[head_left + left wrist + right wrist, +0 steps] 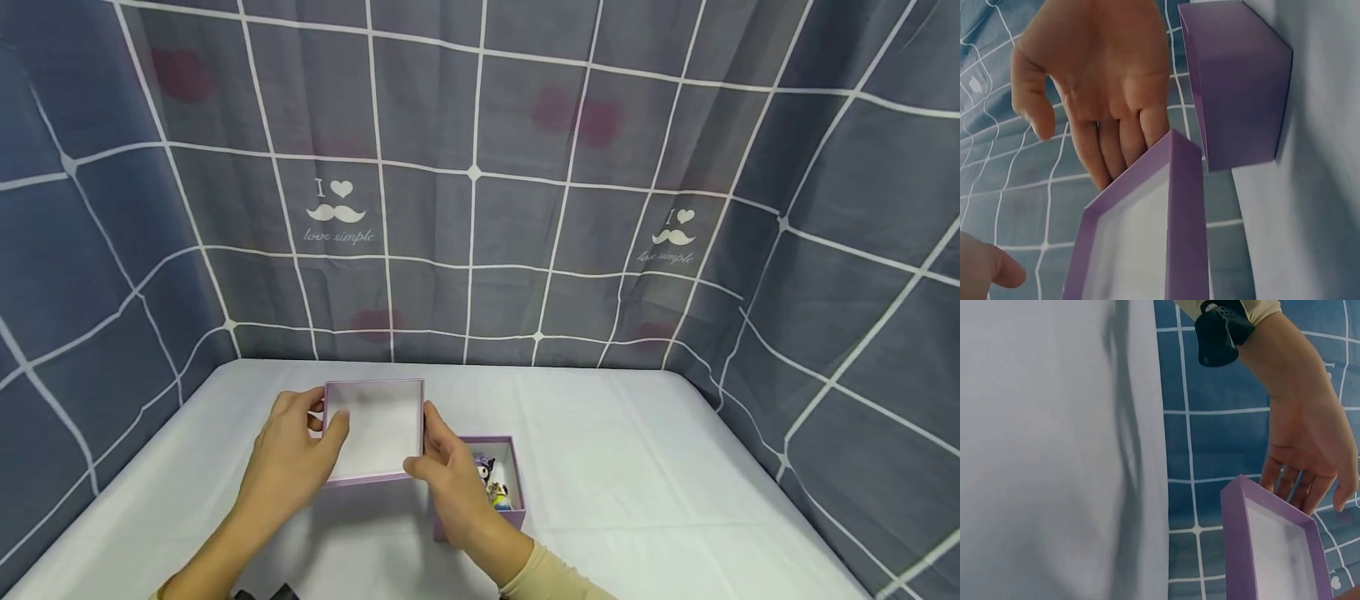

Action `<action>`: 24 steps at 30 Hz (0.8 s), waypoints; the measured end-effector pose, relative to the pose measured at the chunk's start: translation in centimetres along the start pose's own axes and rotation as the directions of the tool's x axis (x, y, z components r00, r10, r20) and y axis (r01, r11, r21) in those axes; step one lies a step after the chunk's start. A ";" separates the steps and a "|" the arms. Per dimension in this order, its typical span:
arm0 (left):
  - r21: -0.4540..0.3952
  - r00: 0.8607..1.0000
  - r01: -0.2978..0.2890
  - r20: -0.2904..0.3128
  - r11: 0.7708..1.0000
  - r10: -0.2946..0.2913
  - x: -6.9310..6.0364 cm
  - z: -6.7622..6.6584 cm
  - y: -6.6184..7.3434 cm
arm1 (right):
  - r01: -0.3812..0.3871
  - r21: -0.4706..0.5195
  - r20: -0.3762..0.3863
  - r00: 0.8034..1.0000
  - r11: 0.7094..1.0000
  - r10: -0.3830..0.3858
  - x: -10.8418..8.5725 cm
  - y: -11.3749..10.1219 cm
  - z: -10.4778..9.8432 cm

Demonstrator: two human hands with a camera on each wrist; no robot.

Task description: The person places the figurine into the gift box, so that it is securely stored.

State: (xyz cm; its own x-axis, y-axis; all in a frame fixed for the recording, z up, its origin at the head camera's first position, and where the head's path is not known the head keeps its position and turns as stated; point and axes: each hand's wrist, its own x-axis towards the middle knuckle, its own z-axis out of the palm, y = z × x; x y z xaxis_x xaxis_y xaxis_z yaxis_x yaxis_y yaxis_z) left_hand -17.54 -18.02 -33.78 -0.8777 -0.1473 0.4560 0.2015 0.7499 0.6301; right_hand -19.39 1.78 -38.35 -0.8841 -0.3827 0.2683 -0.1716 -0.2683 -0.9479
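A shallow purple lid with a white inside (375, 429) is held up between both hands, its hollow side toward the head camera. My left hand (288, 450) presses its fingers against the lid's left wall; in the right wrist view its thumb stands apart from the lid. At the opposite wall my right hand (457, 479) rests nearly straight fingers, and the left wrist view shows that thumb standing clear too. Fingertips are partly hidden by the lid. Behind the right hand sits an open purple box (512, 475) holding small colourful figurines (495, 487), partly covered by the hand.
A white cloth covers the table (637, 467). Dark checked curtains (427, 208) enclose it at the back and both sides. A black object (281, 593) shows at the bottom edge near the left forearm.
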 end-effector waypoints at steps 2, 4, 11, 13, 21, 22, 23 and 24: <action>-0.020 1.000 -0.005 -0.012 1.000 0.005 0.0 0.4 0.4 | 0.006 -0.025 -0.017 1.000 1.000 -0.006 -0.1 -0.2 -0.6; -0.038 1.000 -0.005 -0.013 0.999 0.004 0.0 0.8 0.7 | 0.007 -0.038 -0.034 0.999 0.999 -0.009 -0.2 -0.5 -1.1; -0.141 1.000 -0.007 0.017 0.990 0.010 0.3 2.1 1.8 | 0.046 -0.064 -0.095 0.994 0.997 -0.052 -0.8 -1.3 -3.2; -0.178 0.999 0.003 0.033 0.984 0.003 0.3 2.5 2.1 | 0.058 -0.082 -0.113 0.991 0.995 -0.068 -0.9 -1.4 -3.7; -0.297 0.993 0.097 0.092 0.950 -0.073 0.0 4.1 2.9 | 0.087 -0.115 -0.176 0.979 0.990 -0.106 -1.6 -2.1 -5.6; -0.316 0.991 0.113 0.099 0.942 -0.086 0.0 4.3 3.0 | 0.094 -0.120 -0.185 0.976 0.988 -0.115 -1.7 -2.2 -5.8; -0.337 0.990 0.129 0.103 0.933 -0.100 0.0 4.5 3.1 | 0.100 -0.125 -0.194 0.973 0.987 -0.124 -1.8 -2.2 -5.9; -0.357 0.988 0.144 0.107 0.923 -0.113 0.0 4.7 3.2 | 0.106 -0.127 -0.207 0.970 0.986 -0.131 -1.9 -2.3 -6.1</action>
State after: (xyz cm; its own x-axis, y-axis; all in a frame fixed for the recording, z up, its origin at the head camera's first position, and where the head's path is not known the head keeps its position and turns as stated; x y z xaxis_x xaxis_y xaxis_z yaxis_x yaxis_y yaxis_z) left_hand -18.97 -12.60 -34.72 -0.9362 -0.1615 0.3122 0.2147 0.4406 0.8717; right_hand -19.97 8.52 -37.69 -0.9247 -0.1528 0.3486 -0.3181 -0.1925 -0.9283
